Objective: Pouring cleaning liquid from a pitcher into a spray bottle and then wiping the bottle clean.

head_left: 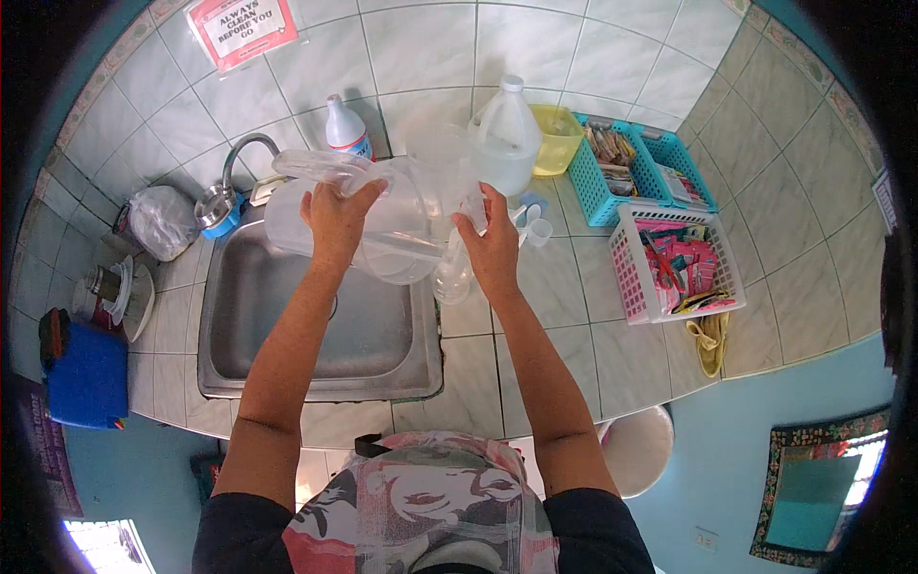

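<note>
A tiled counter (550, 273) meets a tiled wall (421, 53) behind clear containers (397, 220).

a head-worn wide fisheye looks down at the nearby sink (378, 335).

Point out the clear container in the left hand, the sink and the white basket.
Clear container (397, 215): head view, its side wall.
Sink (378, 335): head view, bare basin floor.
White basket (631, 263): head view, left wall.

much of the sink's (373, 349) back edge is hidden behind the clear plastic containers (406, 215); the worktop's (464, 383) front edge partly covers a white round thing (639, 454) below; what the bag (164, 220) near the worktop's back left corner holds cannot be told.
</note>
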`<move>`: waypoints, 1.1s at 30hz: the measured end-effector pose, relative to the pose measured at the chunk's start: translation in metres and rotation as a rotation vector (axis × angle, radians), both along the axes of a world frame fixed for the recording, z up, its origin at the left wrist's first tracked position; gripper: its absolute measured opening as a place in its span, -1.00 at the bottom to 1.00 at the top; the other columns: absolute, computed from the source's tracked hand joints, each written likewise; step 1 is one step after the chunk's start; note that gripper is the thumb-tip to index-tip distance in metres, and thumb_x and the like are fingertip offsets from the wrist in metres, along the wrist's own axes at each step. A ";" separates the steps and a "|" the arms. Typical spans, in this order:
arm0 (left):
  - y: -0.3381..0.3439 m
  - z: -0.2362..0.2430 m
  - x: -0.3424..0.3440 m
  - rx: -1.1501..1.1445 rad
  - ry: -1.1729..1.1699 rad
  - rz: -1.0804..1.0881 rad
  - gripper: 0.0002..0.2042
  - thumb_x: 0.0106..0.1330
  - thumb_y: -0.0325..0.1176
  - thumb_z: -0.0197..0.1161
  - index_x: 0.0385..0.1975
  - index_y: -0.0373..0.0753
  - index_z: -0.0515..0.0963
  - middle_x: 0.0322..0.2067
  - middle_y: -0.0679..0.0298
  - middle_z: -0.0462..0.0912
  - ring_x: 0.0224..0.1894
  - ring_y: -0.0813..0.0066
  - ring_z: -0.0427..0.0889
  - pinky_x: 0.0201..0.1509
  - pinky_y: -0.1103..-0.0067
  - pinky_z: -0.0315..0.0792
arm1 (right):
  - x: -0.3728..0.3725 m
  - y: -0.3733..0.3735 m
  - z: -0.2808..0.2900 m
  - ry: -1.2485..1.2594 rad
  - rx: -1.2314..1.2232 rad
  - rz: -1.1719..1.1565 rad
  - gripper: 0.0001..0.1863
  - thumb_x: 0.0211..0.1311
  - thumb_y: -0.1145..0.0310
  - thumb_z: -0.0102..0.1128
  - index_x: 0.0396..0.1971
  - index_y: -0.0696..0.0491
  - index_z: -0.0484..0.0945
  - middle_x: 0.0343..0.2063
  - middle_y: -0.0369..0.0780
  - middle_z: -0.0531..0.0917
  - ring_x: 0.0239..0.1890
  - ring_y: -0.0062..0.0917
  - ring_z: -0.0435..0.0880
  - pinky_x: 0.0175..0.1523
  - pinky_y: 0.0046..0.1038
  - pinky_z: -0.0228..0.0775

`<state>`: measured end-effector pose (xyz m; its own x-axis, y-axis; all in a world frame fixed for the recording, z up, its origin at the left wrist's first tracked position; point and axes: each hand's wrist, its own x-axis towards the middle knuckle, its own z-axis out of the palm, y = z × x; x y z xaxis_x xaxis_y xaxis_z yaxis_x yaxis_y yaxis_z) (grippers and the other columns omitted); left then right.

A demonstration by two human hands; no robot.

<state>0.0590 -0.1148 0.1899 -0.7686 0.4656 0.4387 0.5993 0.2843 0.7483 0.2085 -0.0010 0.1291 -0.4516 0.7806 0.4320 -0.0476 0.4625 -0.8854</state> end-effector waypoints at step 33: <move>0.003 -0.003 -0.001 -0.076 0.001 -0.035 -0.54 -0.07 0.01 0.24 -0.32 -0.26 0.51 -0.30 0.18 0.52 -0.11 0.28 0.42 0.20 0.28 -0.16 | -0.003 0.004 -0.009 0.002 0.204 -0.090 -0.46 -0.03 0.35 0.23 -0.02 0.09 0.25 -0.30 -0.01 0.56 -0.26 -0.21 0.57 -0.19 -0.32 0.37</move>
<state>0.0578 -0.1120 0.1871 -0.7508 0.5241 0.4019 0.6107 0.3193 0.7246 0.2053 0.0027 0.1205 -0.3828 0.7141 0.5862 -0.0001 0.6345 -0.7729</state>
